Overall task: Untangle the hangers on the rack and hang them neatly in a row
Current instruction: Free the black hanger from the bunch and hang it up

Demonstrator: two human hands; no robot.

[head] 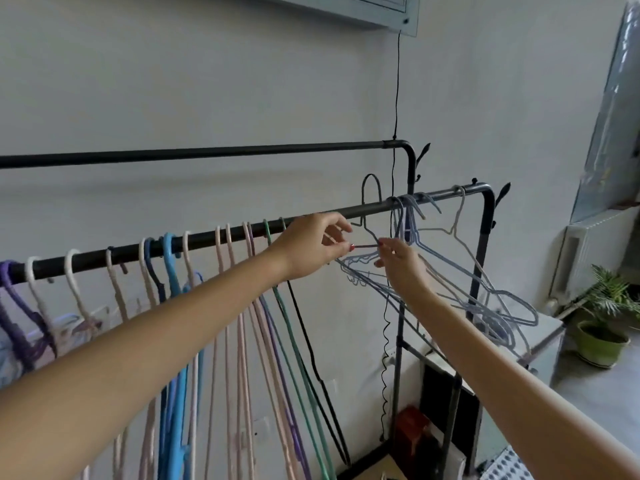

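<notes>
Grey wall behind, black rack rail [311,221] crossing mid-frame — sorted hangers [221,244] lower left, tangled hangers [460,271] centre-right. My left hand [311,245] and right hand [398,259] each pinch wire in the clump. Mid-untangle; next, probably free one hook and rehang it leftward.

Both bare forearms reach forward and upward, converging just below the front rail [363,210] of the rack. The left hand [313,245] sits just under that rail, wrist level, its fingers [337,225] curled and the thumb meeting them in a pinch on a thin wire. The right hand [400,259] is a little lower and to the right, close beside the left one, back of the hand toward the camera, its fingertips [382,244] bent and pinching the same wire.
</notes>
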